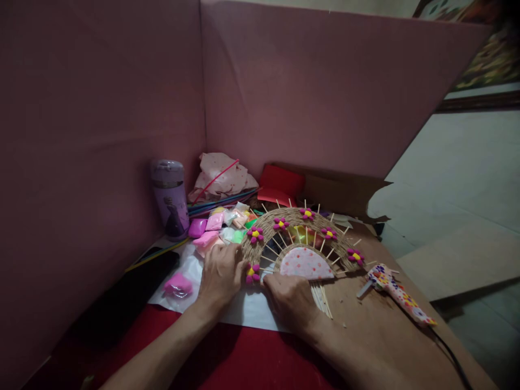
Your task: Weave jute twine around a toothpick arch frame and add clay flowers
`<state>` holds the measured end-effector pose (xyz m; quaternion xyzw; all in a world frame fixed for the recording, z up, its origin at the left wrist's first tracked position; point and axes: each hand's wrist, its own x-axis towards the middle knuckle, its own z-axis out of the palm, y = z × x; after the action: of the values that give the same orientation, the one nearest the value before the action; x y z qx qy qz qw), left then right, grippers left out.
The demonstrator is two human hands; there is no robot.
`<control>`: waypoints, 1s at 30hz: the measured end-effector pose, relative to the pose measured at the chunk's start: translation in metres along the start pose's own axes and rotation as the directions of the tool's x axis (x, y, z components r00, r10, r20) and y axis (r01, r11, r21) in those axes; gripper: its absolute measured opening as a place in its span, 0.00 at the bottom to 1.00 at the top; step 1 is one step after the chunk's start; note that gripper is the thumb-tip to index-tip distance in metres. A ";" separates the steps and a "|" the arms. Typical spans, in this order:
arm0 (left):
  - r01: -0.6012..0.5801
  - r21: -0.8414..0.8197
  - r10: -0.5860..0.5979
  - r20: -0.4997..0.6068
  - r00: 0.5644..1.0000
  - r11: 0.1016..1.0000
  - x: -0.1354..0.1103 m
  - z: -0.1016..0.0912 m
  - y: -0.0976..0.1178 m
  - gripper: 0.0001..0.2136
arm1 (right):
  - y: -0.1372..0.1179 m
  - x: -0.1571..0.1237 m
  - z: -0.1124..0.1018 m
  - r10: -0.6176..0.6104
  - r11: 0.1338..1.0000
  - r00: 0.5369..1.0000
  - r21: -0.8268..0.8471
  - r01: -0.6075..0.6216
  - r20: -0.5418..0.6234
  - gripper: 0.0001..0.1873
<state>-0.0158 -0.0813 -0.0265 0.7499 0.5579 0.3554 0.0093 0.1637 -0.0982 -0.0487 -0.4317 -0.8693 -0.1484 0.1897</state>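
Observation:
A half-round woven fan (303,230) of twine and wooden sticks lies on the table, dotted with pink and yellow clay flowers and a pink dotted centre piece (305,264). My left hand (221,273) rests at its left end, fingers curled beside the lowest flower (252,273). My right hand (290,298) presses down on the fan's base near the bundled sticks (323,298), fingers bent together. What the fingertips pinch is hidden.
A patterned glue gun (396,292) with a cord lies right of the fan. Small clay packets (215,227), a purple bottle (169,197), crumpled cloth (221,176), red paper (280,184), a dark phone (136,276) and white paper (244,309) sit behind and left. Pink partition walls (122,108) enclose the corner.

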 end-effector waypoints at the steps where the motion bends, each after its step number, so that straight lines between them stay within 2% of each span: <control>1: 0.005 0.002 -0.005 0.002 1.000 1.000 0.000 0.001 0.000 0.06 | 0.000 0.000 0.000 -0.002 1.000 1.000 -0.001 0.002 -0.006 0.13; 4: 0.033 -0.016 -0.033 0.012 0.999 0.999 0.001 0.003 -0.002 0.06 | 0.000 0.001 0.000 -0.002 1.000 1.000 0.008 0.003 -0.017 0.12; 10: 0.159 -0.178 -0.150 0.058 0.987 0.971 0.003 0.005 -0.003 0.08 | 0.001 -0.001 0.005 0.010 0.999 0.998 0.047 -0.007 -0.067 0.10; 14: 0.214 -0.209 -0.200 0.084 0.976 0.954 0.004 0.005 -0.001 0.10 | 0.001 -0.001 0.001 0.034 0.994 0.999 0.101 -0.030 -0.036 0.08; 18: 0.313 -0.393 -0.272 0.156 0.949 0.865 0.004 0.004 0.000 0.10 | 0.001 0.001 -0.011 0.057 0.974 0.998 0.219 -0.056 0.004 0.07; 23: 0.421 -0.545 -0.365 0.215 0.906 0.725 0.006 0.004 -0.001 0.07 | 0.001 0.002 -0.016 0.019 0.959 0.997 0.283 0.003 -0.077 0.12; 27: 0.423 -0.576 -0.378 0.205 0.903 0.699 0.006 0.004 -0.001 0.06 | 0.002 -0.001 -0.010 -0.045 0.971 0.996 0.231 0.063 -0.081 0.22; 30: 0.425 -0.604 -0.372 0.219 0.902 0.675 0.006 0.004 -0.001 0.07 | 0.003 -0.001 -0.007 -0.072 0.982 0.996 0.168 0.080 -0.054 0.25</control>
<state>-0.0134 -0.0743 -0.0266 0.5747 0.5525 0.4831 0.3620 0.1679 -0.1005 -0.0426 -0.3766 -0.8899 -0.0910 0.2408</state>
